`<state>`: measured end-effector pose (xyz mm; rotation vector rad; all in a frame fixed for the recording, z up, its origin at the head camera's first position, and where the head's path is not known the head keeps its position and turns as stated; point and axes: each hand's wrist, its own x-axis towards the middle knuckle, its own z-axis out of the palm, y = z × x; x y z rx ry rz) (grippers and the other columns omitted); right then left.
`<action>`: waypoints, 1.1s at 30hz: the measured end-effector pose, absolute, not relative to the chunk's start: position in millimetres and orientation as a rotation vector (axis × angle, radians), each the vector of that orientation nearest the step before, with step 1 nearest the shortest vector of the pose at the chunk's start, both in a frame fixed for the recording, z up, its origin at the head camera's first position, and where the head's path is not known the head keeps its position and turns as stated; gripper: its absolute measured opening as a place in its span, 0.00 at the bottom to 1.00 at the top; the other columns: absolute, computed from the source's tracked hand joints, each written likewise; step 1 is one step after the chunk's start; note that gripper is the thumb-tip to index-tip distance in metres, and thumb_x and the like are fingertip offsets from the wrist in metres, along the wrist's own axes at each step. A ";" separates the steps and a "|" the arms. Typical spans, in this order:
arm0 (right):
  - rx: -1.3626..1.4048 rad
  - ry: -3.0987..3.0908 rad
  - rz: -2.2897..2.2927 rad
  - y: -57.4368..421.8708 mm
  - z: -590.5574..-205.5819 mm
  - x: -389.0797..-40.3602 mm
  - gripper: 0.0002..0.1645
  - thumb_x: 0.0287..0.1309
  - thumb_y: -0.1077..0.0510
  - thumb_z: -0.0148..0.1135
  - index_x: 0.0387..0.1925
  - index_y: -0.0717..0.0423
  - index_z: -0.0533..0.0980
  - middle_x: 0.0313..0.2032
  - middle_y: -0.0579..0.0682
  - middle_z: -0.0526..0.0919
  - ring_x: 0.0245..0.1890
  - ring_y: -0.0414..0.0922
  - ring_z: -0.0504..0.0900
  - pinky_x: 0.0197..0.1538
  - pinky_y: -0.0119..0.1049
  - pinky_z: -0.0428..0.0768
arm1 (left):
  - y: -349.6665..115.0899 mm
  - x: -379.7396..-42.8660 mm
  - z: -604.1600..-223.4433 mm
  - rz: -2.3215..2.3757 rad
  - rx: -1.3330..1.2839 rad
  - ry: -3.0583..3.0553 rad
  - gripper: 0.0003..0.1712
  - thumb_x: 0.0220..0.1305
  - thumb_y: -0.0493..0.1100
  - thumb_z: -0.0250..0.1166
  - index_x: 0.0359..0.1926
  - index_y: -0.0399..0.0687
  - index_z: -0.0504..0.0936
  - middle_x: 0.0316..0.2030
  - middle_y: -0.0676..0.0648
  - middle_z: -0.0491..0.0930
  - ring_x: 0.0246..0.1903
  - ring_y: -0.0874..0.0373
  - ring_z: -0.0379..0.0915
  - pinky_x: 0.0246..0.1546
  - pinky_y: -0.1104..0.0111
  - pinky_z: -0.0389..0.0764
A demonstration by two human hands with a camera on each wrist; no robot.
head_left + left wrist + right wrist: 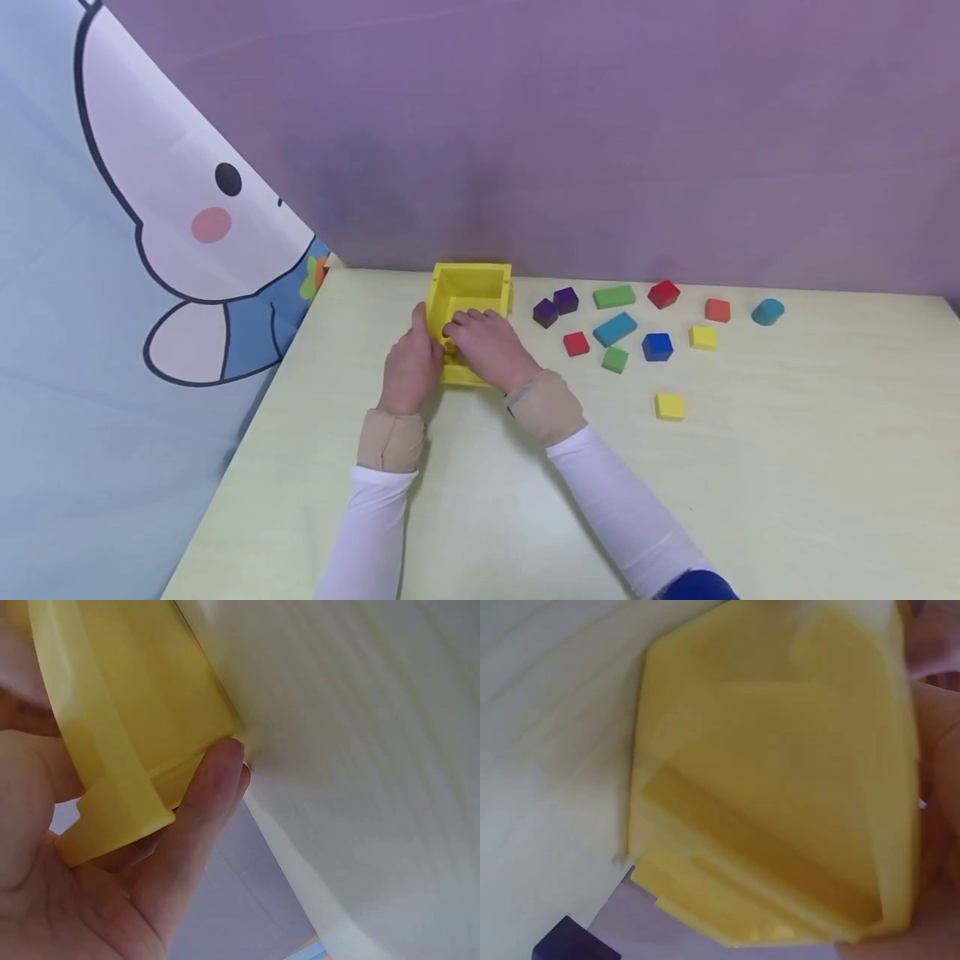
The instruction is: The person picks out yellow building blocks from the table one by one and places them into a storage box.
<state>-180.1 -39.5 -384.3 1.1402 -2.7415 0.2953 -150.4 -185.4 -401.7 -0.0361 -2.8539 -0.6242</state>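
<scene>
A yellow box (468,287) stands at the table's back edge, its hollow inside facing up. My left hand (411,367) holds its left wall, thumb pointing along the rim. In the left wrist view, fingers (199,802) lie along the outer face of the yellow box (142,690), which sits between them and the thumb side. Over the near part of the box, my right hand (491,346) bends its fingers down inside, close to the left hand. Its fingertips are hidden, and I cannot tell what they grasp. The yellow box (780,765) fills most of the right wrist view.
Right of the box lie loose blocks: purple cubes (546,312), green (614,297), light blue (615,329), red (663,294), dark blue (657,347), orange (717,310) and yellow (670,407) ones. A blue cone-like block (767,312) is farthest right. A purple cloth (600,142) hangs behind the table.
</scene>
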 end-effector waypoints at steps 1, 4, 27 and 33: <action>1.159 -2.721 0.367 -37.7 -384.2 -179.7 0.14 0.58 0.56 0.55 0.46 0.49 0.77 0.43 0.44 0.77 0.42 0.43 0.72 0.48 0.35 0.69 | -185.6 -150.1 -401.7 -0.629 -0.036 -2.858 0.33 0.59 0.37 0.50 0.65 0.40 0.53 0.26 0.40 0.75 0.20 0.48 0.71 0.22 0.57 0.72; 1.221 -2.637 0.554 -29.9 -384.0 -177.9 0.15 0.58 0.57 0.55 0.47 0.52 0.75 0.45 0.44 0.74 0.46 0.43 0.70 0.54 0.33 0.67 | -186.5 -149.2 -401.5 -0.632 -0.041 -2.862 0.31 0.58 0.37 0.51 0.63 0.39 0.54 0.26 0.40 0.75 0.20 0.48 0.71 0.21 0.57 0.72; 1.000 -2.609 0.621 82.2 -370.7 -146.8 0.14 0.59 0.56 0.54 0.46 0.55 0.74 0.44 0.48 0.74 0.46 0.44 0.70 0.53 0.35 0.69 | -186.1 -150.3 -399.8 -0.681 -0.040 -2.850 0.31 0.56 0.34 0.50 0.62 0.38 0.54 0.22 0.41 0.73 0.17 0.48 0.68 0.19 0.56 0.70; 0.918 -2.693 0.590 102.3 -374.1 -133.3 0.19 0.58 0.54 0.55 0.51 0.54 0.72 0.46 0.47 0.74 0.46 0.43 0.69 0.50 0.35 0.71 | -185.4 -149.0 -399.8 -0.683 -0.017 -2.867 0.32 0.55 0.35 0.51 0.62 0.38 0.54 0.22 0.41 0.72 0.16 0.49 0.67 0.18 0.58 0.69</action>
